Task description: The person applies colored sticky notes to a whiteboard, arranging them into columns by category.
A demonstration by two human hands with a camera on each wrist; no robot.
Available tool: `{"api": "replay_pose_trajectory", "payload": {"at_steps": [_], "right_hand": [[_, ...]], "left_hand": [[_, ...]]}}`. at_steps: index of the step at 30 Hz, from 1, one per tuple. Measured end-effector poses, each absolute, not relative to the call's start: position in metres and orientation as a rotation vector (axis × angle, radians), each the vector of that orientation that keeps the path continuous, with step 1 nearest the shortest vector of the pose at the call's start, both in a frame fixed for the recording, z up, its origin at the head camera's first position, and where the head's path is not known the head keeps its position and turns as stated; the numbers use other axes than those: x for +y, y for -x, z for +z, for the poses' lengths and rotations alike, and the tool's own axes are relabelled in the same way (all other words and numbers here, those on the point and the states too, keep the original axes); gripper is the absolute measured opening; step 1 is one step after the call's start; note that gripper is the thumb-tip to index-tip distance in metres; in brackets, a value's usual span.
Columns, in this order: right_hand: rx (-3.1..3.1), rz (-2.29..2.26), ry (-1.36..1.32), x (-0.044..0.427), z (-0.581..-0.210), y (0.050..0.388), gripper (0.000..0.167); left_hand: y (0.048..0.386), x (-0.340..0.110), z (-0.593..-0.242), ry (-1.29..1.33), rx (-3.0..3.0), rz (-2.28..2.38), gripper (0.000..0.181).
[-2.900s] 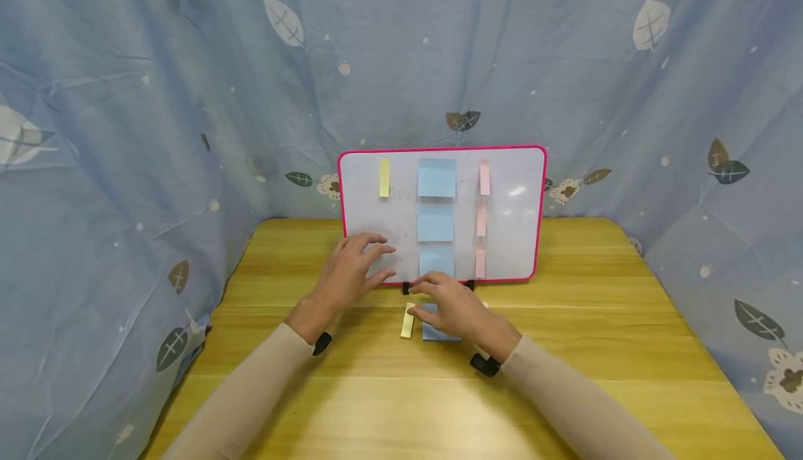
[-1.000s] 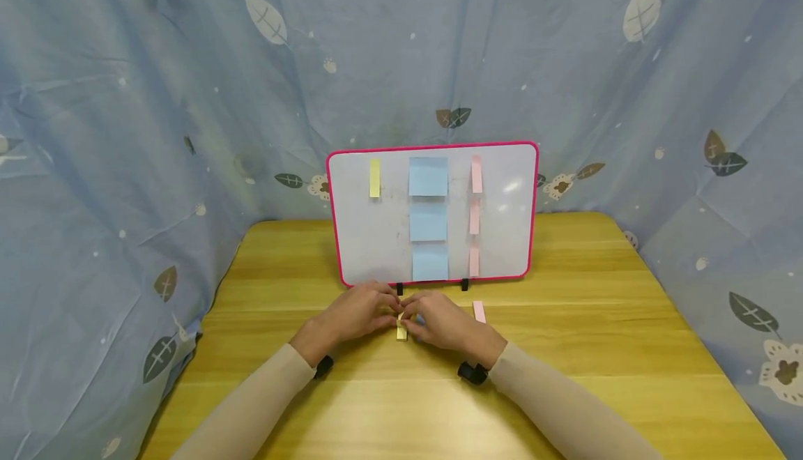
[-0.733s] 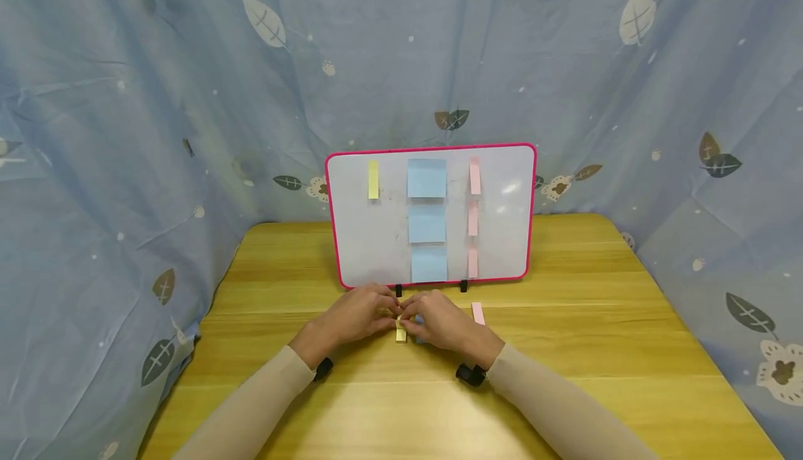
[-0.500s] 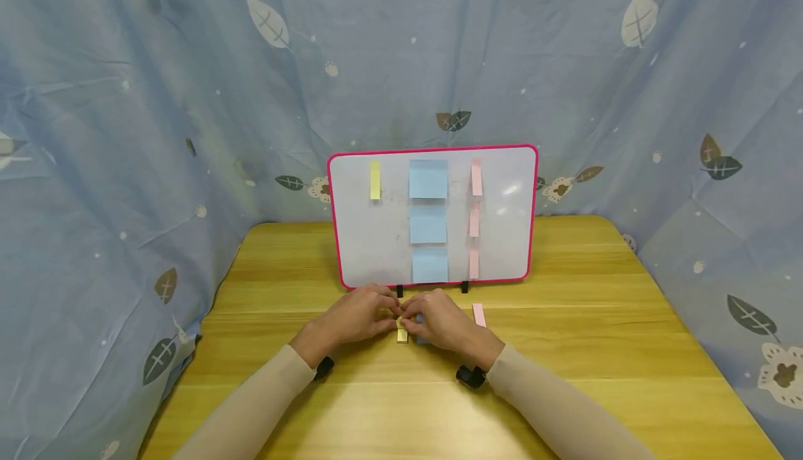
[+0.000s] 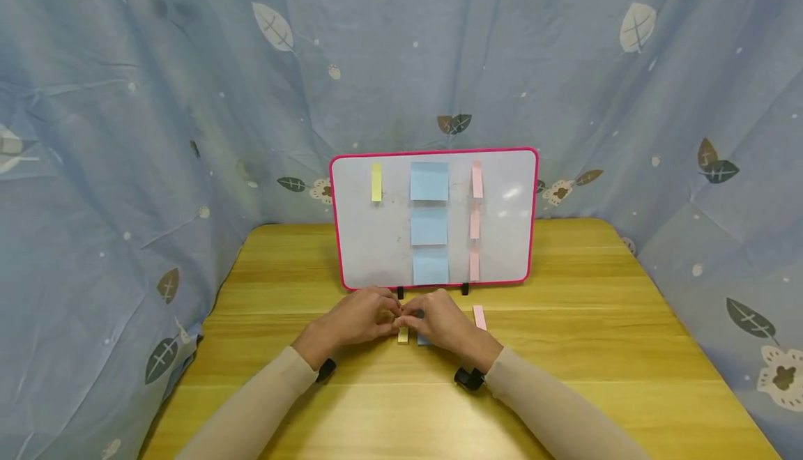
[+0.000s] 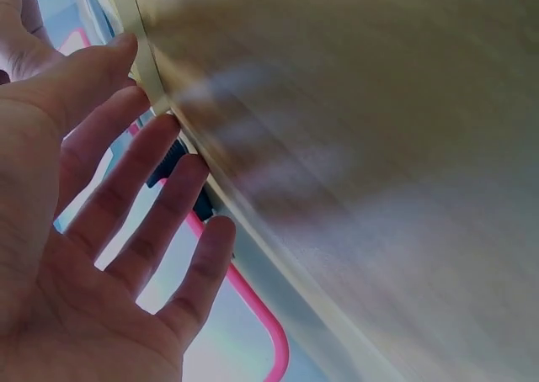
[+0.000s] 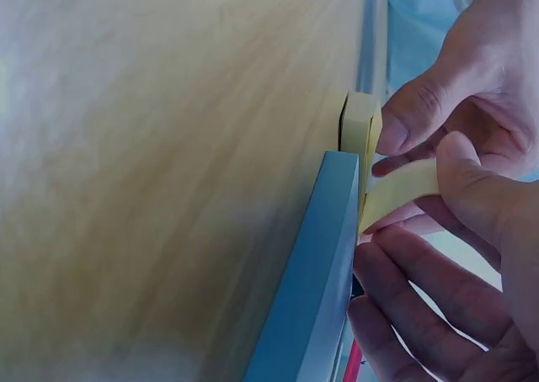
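Note:
My right hand (image 5: 442,320) pinches the free end of a yellow sticky note (image 7: 400,188) between thumb and index finger. In the right wrist view the note curves up from the narrow yellow sticky note pad (image 7: 356,121), its other end still against the pad. My left hand (image 5: 360,317) lies at the pad's left side; its thumb (image 7: 396,129) presses on the pad, and its other fingers stay extended in the left wrist view. A blue sticky note pad (image 7: 316,256) sits just right of the yellow one, partly hidden by my right hand in the head view.
A pink-framed whiteboard (image 5: 370,251) stands behind on black feet. It bears one yellow strip (image 5: 376,182), a column of blue notes (image 5: 429,226) and a column of pink strips (image 5: 475,221). A pink pad (image 5: 479,316) lies right of my right hand on the wooden table (image 5: 401,404).
My left hand has come down from in front of the whiteboard to the yellow pad. The right hand has moved onto that pad and lifted one end of its top note.

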State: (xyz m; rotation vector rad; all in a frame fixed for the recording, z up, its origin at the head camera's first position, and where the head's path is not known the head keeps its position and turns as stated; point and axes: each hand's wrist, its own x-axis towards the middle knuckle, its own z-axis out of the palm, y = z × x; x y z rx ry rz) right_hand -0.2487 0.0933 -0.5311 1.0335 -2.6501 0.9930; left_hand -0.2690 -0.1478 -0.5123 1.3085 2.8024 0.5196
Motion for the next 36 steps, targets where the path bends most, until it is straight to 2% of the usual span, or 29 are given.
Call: {"api": "replay_pose_trajectory", "payload": {"at_steps": [9,16,23,25,31,36], "right_hand": [[-2.643,0.97,-0.928,0.092,-0.528,0.249,0.005],[-2.62,1.006,-0.859,0.094,-0.523,0.254,0.006],[-2.66,1.004,-0.796,0.096,-0.52,0.261,0.004],[-2.665,1.01,-0.78,0.096,-0.519,0.264,0.005],[-2.691,1.007,-0.702,0.097,-0.518,0.273,0.006],[-2.675,0.99,-0.696,0.097,-0.518,0.279,0.007]], "left_hand": [[0.263,-0.139,-0.516,-1.204,2.876,0.536,0.027],[0.26,-0.134,-0.516,-1.127,2.898,0.526,0.032],[0.26,-0.133,-0.514,-1.067,2.859,0.675,0.049],[0.259,-0.134,-0.514,-1.092,2.861,0.662,0.044],[0.258,-0.135,-0.517,-1.207,2.872,0.556,0.014],[0.257,-0.136,-0.518,-1.197,2.872,0.568,0.01]]}}
